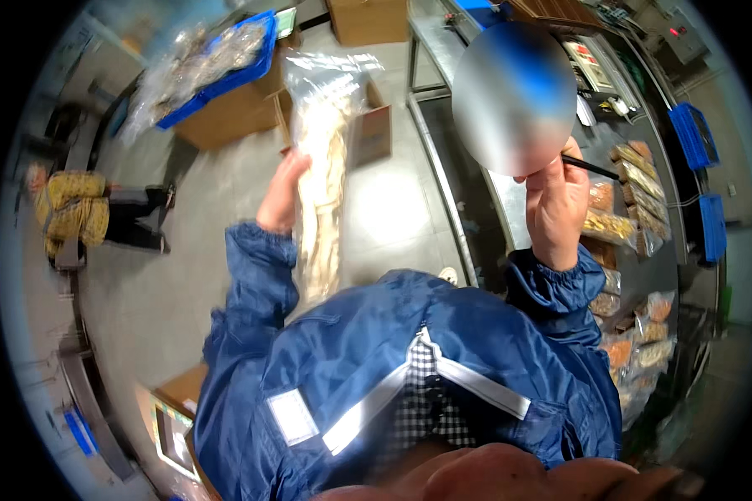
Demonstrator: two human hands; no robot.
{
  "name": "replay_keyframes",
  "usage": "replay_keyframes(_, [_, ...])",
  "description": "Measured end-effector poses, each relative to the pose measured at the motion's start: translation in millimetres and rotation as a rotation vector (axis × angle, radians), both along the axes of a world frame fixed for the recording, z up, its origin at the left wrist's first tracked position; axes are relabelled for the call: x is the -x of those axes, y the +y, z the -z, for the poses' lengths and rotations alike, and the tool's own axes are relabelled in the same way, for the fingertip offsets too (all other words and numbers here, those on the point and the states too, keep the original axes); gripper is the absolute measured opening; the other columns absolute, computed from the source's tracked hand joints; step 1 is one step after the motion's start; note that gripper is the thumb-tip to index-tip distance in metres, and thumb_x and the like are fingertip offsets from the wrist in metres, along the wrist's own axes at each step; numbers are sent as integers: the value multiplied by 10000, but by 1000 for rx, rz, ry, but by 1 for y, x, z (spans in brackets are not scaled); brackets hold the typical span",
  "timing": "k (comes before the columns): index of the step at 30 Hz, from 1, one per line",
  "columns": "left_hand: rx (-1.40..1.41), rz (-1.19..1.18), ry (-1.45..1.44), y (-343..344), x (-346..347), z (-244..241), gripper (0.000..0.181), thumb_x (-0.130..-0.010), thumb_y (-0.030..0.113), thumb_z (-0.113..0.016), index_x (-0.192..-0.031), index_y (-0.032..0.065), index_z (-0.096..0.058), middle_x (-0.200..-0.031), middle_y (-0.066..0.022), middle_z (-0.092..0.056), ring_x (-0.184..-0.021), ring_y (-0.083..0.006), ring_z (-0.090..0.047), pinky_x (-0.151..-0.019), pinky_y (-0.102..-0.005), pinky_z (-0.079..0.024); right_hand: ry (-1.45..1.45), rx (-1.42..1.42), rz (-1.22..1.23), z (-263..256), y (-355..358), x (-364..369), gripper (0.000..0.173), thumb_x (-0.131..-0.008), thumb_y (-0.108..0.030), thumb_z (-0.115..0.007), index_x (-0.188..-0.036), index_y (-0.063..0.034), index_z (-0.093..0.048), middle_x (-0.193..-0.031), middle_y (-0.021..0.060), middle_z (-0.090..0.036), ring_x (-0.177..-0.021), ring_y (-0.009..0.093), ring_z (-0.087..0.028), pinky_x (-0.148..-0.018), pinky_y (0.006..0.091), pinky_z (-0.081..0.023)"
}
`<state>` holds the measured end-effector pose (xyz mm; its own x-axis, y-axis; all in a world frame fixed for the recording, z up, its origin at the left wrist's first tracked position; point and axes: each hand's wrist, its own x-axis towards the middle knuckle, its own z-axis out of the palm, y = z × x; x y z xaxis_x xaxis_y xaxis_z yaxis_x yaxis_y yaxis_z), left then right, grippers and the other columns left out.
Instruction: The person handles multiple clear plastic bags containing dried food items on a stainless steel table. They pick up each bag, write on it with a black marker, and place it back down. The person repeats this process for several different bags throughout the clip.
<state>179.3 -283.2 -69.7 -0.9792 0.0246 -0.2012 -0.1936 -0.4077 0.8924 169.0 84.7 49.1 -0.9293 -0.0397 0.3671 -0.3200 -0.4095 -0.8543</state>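
My left hand grips the edge of a long clear plastic bag with pale, elongated pieces inside. The bag hangs upright over the floor, its loose top glinting. At the right, my right hand is raised with its fingers closed around a thin black pen-like stick. A round blurred patch covers its fingertips and whatever lies above them, so anything else it holds is hidden. Beyond this hand, packed clear bags of food lie on the dark table.
A blue tray of clear bags rests on a cardboard box at upper left. An open carton stands behind the held bag. A metal table frame runs between the hands. Another person is at far left.
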Motion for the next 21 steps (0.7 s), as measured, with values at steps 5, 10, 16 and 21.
replay_keyframes(5, [-291, -485, 194, -61, 56, -25, 638, -994, 542, -428, -1407, 56, -457, -1318, -137, -599, -1152, -332, -615, -1008, -484, -496, -99, -470, -180, 15, -36, -26, 109, -931, -87, -688, -975, 12, -678, -866, 32, -659, -761, 96, -613, -681, 237, -488])
replay_keyframes(10, [-314, -627, 212, -46, 44, -31, 646, -991, 547, -415, -1455, 97, -422, -1422, -97, -523, -1252, -306, -541, -1056, -466, -440, 156, -612, -147, 22, -65, -27, 76, -894, -25, -699, -906, 50, -699, -861, 108, -698, -749, 159, -668, -667, 267, -510])
replay_keyframes(16, [-325, -635, 249, -26, 36, -31, 640, -999, 526, -387, -1475, 100, -391, -1421, -110, -519, -1220, -345, -566, -1049, -512, -456, 300, -618, -50, 41, -76, -23, 70, -873, -27, -712, -903, 32, -688, -834, 119, -682, -709, 245, -660, -599, 317, -492])
replay_keyframes(21, [-342, -662, 258, -10, 20, -54, 622, -997, 526, -398, -1453, 104, -414, -1400, -96, -534, -1211, -319, -574, -1045, -466, -467, 439, -636, -41, 48, -88, -15, 85, -860, -34, -720, -873, 22, -658, -816, 130, -661, -698, 293, -637, -607, 347, -495])
